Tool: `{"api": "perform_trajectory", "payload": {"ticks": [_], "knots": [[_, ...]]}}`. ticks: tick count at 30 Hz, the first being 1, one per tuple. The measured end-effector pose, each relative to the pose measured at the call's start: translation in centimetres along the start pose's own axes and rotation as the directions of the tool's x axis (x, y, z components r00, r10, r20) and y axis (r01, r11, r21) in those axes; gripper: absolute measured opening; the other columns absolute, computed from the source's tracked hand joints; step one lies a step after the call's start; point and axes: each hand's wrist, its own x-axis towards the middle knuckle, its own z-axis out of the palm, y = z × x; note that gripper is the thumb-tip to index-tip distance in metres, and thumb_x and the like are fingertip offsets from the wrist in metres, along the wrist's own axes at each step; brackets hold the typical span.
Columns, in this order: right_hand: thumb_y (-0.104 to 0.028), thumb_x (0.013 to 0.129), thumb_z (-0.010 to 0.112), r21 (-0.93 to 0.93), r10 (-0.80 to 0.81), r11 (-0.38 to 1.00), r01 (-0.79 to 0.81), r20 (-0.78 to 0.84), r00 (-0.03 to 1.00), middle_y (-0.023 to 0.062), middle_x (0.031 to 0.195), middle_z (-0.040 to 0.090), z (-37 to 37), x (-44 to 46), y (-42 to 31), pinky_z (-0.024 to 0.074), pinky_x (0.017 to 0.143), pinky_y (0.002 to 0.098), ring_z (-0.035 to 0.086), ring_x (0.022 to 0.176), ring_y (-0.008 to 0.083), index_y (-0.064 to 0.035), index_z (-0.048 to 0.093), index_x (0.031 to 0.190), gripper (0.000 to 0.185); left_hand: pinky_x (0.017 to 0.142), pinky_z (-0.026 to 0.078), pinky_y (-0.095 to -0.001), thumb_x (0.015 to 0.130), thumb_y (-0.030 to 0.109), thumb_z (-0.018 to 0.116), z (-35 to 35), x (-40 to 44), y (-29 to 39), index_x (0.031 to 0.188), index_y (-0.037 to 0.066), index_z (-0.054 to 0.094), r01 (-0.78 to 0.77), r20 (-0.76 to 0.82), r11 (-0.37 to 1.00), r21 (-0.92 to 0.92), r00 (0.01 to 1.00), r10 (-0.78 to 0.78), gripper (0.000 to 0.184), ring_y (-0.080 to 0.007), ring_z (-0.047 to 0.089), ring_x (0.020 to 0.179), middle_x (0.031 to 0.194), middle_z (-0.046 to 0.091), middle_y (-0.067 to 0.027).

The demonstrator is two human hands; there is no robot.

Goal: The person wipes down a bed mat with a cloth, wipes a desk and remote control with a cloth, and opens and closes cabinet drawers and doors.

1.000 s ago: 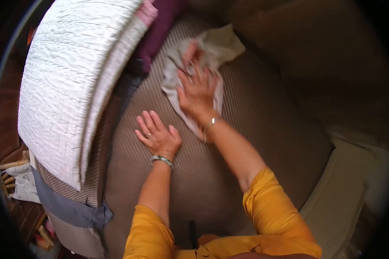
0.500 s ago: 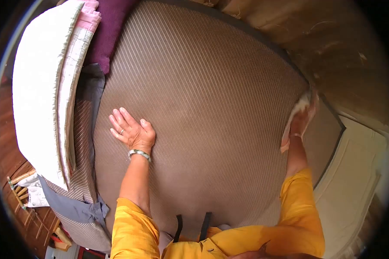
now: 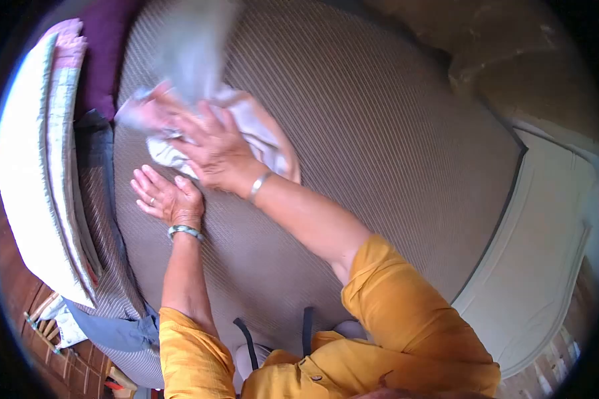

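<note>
My left hand [image 3: 170, 199] lies flat on the brown ribbed mat [image 3: 353, 166], fingers spread, with a ring on one finger and a bangle at the wrist. Nothing is in it. Just above and to its right, my right hand [image 3: 223, 149] presses on a pink and white cloth [image 3: 273, 136]. Part of this cloth spreads out right of the hand, and another part flies up in a pale blur beyond the fingers. Motion smears the right fingertips, and the cloth partly hides them.
Folded white and pink bedding [image 3: 30, 179] is stacked along the left edge, beside a purple cloth [image 3: 103, 60]. A grey cloth [image 3: 113, 329] hangs at the lower left. To the right is a cream padded panel [image 3: 532, 233]. Small wooden furniture [image 3: 46, 326] stands at far left.
My right hand has swept from the mat's right edge across to the left, carrying the cloth close to my left hand. My left hand stays flat on the mat. The view has shifted slightly.
</note>
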Motion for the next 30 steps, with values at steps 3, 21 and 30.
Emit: {"api": "perform_trajectory", "payload": {"ticks": [3,21,30], "knots": [[-0.024,0.081,0.056,0.014,-0.055,0.998,0.054,0.195,0.979,0.0025,0.13,0.051,-2.0,0.0,3.6,0.0316,0.101,0.0501,0.036,0.128,0.0288,-0.0159,0.065,0.113,0.033,0.109,0.012,-0.0567,0.084,0.034,0.044,0.2,-0.1,0.0,0.145,0.004,0.023,-0.02,-0.029,1.0,0.0,0.999,0.02,0.071,-0.0337,0.012,0.142,0.152,0.017,-0.0163],[-0.013,0.094,0.04,-0.192,0.853,0.134,-0.972,-0.476,0.212,0.0182,0.143,0.034,-19.1,-41.9,7.5,0.016,0.111,0.0473,0.029,0.134,0.031,-0.0002,0.032,0.14,0.048,0.109,0.012,-0.057,0.083,0.036,0.042,1.2,-0.1,-0.8,0.143,0.002,0.026,-0.073,-0.088,0.995,0.063,0.993,0.079,0.071,-0.036,0.015,0.14,0.149,0.024,-0.0181],[-0.029,0.074,0.064,0.069,0.186,0.978,-0.195,0.125,0.975,0.0023,0.117,0.055,-6.8,-21.2,-3.1,0.0256,0.103,0.058,0.039,0.13,0.0266,-0.021,0.067,0.095,0.022,0.108,0.015,-0.0565,0.084,0.04,0.042,1.8,0.3,-1.9,0.143,0.006,0.029,-0.123,-0.131,0.992,0.042,0.983,0.127,0.069,-0.0334,0.017,0.14,0.149,0.026,-0.0148]]}}
